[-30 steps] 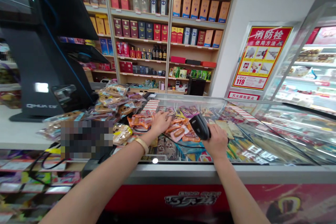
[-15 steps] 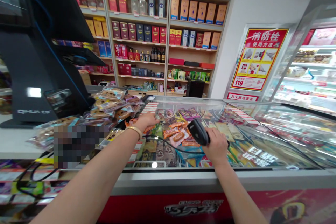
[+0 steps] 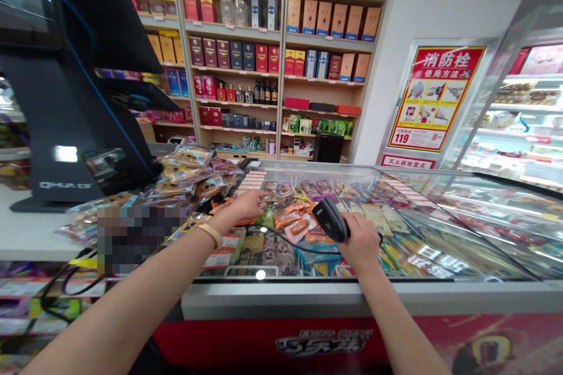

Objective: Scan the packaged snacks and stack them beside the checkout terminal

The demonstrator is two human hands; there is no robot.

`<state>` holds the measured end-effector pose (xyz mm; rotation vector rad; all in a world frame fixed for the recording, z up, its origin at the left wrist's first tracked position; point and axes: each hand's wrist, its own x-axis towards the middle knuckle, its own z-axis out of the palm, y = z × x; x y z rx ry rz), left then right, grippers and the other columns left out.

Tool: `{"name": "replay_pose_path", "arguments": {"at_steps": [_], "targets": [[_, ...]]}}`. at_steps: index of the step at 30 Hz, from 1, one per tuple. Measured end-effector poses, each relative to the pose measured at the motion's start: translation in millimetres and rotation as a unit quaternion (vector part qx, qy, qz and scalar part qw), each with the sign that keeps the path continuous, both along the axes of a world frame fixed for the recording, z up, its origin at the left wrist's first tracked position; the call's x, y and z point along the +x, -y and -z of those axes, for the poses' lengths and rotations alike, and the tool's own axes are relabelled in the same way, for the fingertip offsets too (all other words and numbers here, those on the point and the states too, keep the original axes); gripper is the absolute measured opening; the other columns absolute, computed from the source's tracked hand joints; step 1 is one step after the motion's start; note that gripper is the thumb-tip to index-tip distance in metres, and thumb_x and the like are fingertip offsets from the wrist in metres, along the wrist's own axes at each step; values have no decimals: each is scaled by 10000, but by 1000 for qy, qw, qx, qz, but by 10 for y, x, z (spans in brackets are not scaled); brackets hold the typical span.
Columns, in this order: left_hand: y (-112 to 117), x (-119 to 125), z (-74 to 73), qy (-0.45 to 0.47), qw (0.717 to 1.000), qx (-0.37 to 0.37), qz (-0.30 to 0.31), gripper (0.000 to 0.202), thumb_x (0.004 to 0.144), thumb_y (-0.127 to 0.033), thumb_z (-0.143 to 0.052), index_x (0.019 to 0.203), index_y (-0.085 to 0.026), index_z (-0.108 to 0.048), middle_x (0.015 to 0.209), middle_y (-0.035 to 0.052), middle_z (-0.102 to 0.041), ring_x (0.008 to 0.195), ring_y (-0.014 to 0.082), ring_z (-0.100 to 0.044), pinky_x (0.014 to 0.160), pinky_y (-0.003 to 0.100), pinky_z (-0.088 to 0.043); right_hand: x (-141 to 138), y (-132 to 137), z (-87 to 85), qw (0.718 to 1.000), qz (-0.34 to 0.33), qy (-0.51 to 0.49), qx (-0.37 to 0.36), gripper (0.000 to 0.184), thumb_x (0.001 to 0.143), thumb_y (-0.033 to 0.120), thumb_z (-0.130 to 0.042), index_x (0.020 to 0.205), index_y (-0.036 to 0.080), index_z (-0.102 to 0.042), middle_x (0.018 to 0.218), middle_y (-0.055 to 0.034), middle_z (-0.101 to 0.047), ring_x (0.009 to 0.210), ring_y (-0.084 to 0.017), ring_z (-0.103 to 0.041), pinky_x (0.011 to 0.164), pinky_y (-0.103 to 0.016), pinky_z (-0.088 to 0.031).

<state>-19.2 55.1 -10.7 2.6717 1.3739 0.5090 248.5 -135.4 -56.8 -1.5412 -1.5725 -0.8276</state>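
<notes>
My right hand (image 3: 361, 240) is wrapped round the grip of a black barcode scanner (image 3: 329, 220), whose head tilts up and to the left above the glass freezer top (image 3: 264, 170). A black cable (image 3: 303, 248) runs left across the glass near it. Orange snack packets (image 3: 299, 224) lie to the left of the scanner. My left hand (image 3: 248, 205), with a bracelet at the wrist, hovers just left of that pile, fingers partly bent and nothing visible in them. More orange packets (image 3: 222, 205) show beside and below this hand.
Bagged snacks (image 3: 187, 164) are heaped at the left, beside a black checkout terminal (image 3: 61, 146) on a white counter (image 3: 30, 234). Colourful frozen packs (image 3: 272, 255) show through the glass. Shelves of boxes (image 3: 264, 73) stand behind, with a lit display cooler (image 3: 528, 111) at the right.
My left hand has shifted slightly away from the orange packets on its left, towards the pile on the right. My right hand and the scanner have hardly moved.
</notes>
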Motion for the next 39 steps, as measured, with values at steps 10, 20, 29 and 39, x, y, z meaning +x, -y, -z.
{"name": "replay_pose_path", "arguments": {"at_steps": [10, 20, 29, 39], "targets": [[255, -126, 156, 148, 981, 103, 75, 593, 686, -91, -558, 1262, -220, -605, 1219, 66, -676, 1083, 229, -645, 957, 348, -499, 11, -7, 7, 1000, -10, 11, 2, 233, 788, 185, -537, 999, 196, -637, 872, -62, -643, 813, -225, -563, 751, -334, -341], [395, -122, 303, 163, 976, 132, 59, 269, 781, -198, -584, 1034, -188, -675, 962, 79, -701, 919, 224, -645, 866, 366, -519, 27, -13, 20, 998, -44, 42, -21, 282, 765, 150, -546, 1028, 194, -636, 892, -55, -643, 847, -219, -563, 762, -325, -350], [471, -54, 355, 119, 953, 223, 166, 276, 819, -157, -585, 1091, -190, -613, 1028, 77, -624, 977, 209, -586, 864, 356, -507, -69, -3, -36, 986, -120, 105, -56, 334, 697, 130, -568, 1015, 182, -653, 874, -73, -648, 824, -213, -545, 755, -324, -337], [502, -56, 339, 122, 938, 258, 199, 104, 864, -181, -576, 966, -178, -590, 962, 74, -615, 940, 199, -572, 839, 332, -490, -91, -11, -42, 981, -121, 122, -91, 322, 686, 139, -596, 995, 194, -668, 833, -62, -632, 809, -206, -524, 737, -319, -310]]}}
